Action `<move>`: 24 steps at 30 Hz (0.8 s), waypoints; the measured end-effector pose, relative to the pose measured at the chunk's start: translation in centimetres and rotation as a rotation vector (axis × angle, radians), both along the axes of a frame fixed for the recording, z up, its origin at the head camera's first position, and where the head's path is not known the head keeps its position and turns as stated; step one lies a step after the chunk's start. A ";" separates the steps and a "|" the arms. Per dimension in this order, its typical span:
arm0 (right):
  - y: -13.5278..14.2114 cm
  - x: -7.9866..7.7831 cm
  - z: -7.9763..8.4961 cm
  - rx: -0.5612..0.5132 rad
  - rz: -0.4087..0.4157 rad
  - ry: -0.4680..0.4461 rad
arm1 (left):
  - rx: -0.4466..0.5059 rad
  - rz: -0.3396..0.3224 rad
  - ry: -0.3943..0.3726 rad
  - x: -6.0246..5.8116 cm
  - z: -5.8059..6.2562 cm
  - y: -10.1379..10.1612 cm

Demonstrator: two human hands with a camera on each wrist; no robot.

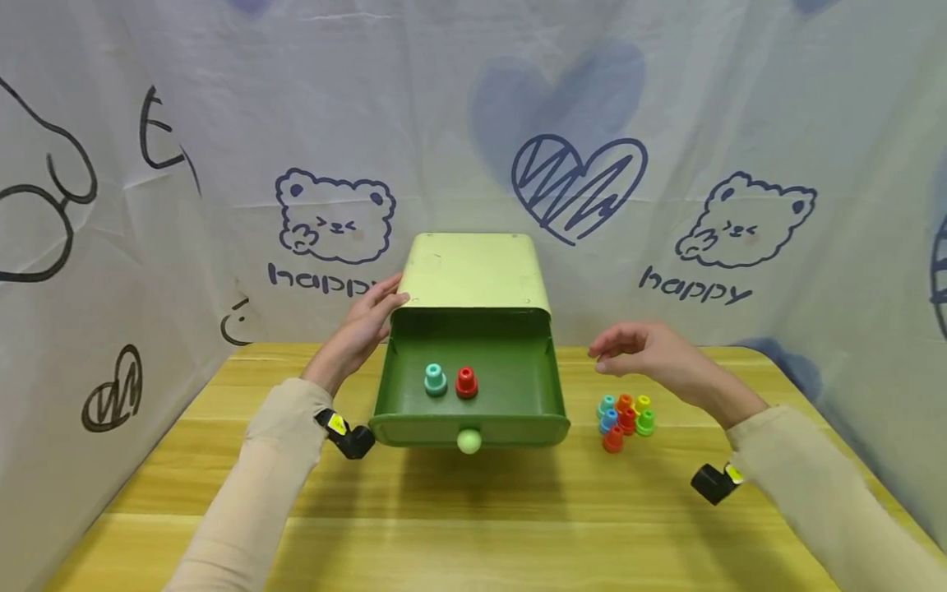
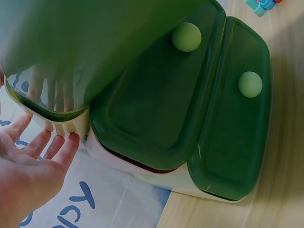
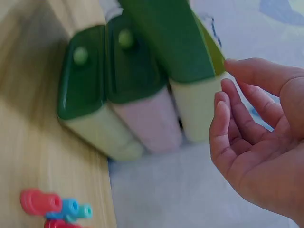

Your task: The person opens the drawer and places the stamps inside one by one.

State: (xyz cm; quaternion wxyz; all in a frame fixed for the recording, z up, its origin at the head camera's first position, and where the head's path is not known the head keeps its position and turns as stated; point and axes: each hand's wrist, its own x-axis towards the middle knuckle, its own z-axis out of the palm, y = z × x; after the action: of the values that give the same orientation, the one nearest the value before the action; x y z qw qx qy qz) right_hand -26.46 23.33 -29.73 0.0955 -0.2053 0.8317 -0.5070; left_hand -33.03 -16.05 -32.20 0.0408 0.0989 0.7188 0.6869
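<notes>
A three-tier drawer box (image 1: 473, 267) stands on the table with its top green drawer (image 1: 510, 370) pulled out. Inside that drawer are a teal peg (image 1: 435, 381) and a red peg (image 1: 466, 383), both upright. My left hand (image 1: 362, 325) rests its fingers against the left side of the box's top tier; the left wrist view shows these fingers (image 2: 66, 151) extended along the cream wall. To the right of the box, my right hand (image 1: 651, 358) hovers with loosely bent fingers and nothing in them. Just below it stand several coloured pegs (image 1: 627, 421) on the table.
Two lower green drawers with round knobs, the middle one (image 2: 156, 104) and the bottom one (image 2: 232, 123), are pushed in. The open drawer's front, with its pale knob (image 1: 469, 441), juts over the wooden table (image 1: 473, 543). A printed cloth (image 1: 444, 107) hangs close behind and at both sides.
</notes>
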 end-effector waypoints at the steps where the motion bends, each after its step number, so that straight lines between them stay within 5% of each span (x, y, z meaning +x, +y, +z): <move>1: 0.3 -0.1 -0.3 0.003 -0.014 0.002 | 0.003 0.001 0.002 0.0 0.0 0.0; 24: 2.6 0.3 -9.0 0.157 -0.225 0.083 | 0.030 0.009 0.005 -0.1 -0.2 0.2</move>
State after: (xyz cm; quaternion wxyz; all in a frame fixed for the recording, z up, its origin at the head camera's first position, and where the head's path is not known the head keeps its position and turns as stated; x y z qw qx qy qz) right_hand -26.14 25.92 -38.69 0.0195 -0.1234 0.8898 -0.4388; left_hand -33.12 -15.89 -32.43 0.0341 0.0980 0.7090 0.6975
